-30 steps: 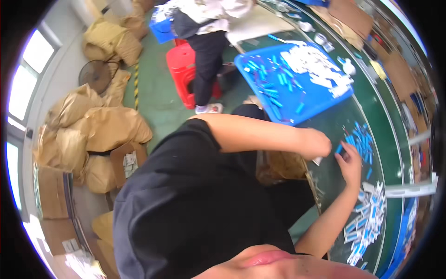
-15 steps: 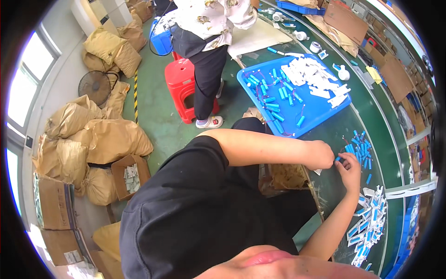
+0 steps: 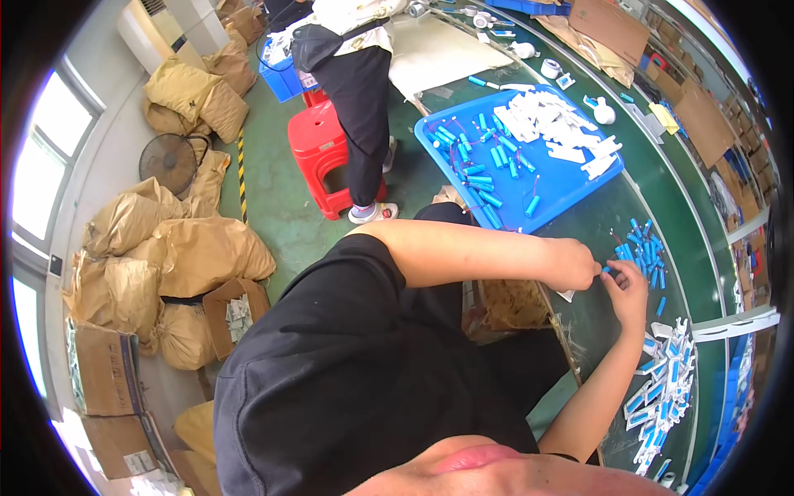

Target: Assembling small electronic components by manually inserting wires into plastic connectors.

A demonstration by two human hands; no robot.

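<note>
Over the green workbench (image 3: 591,331) my two hands meet, fingertips nearly touching. My right hand (image 3: 628,293) pinches a small blue cylindrical battery (image 3: 609,269), which mostly hides behind the fingers. Curled up against it, my left hand (image 3: 572,264) is closed; what its fingers hold, if anything, cannot be made out. Just beyond the right hand lies a loose pile of blue batteries (image 3: 643,248), some with thin wires. Nearer to me along the bench, white plastic holders with blue batteries in them (image 3: 664,393) are heaped.
A blue tray (image 3: 556,211) holds wired batteries and white plastic parts (image 3: 550,124). White round parts (image 3: 605,112) lie along the bench's far side. Another person (image 3: 364,107) stands by a red stool (image 3: 318,145). Brown sacks (image 3: 203,256) and a fan (image 3: 169,163) stand on the left.
Both hands stay together at nearly the same spot, with fingers slightly shifted around the battery. The view has shifted a little. The other person's upper body has moved left.
</note>
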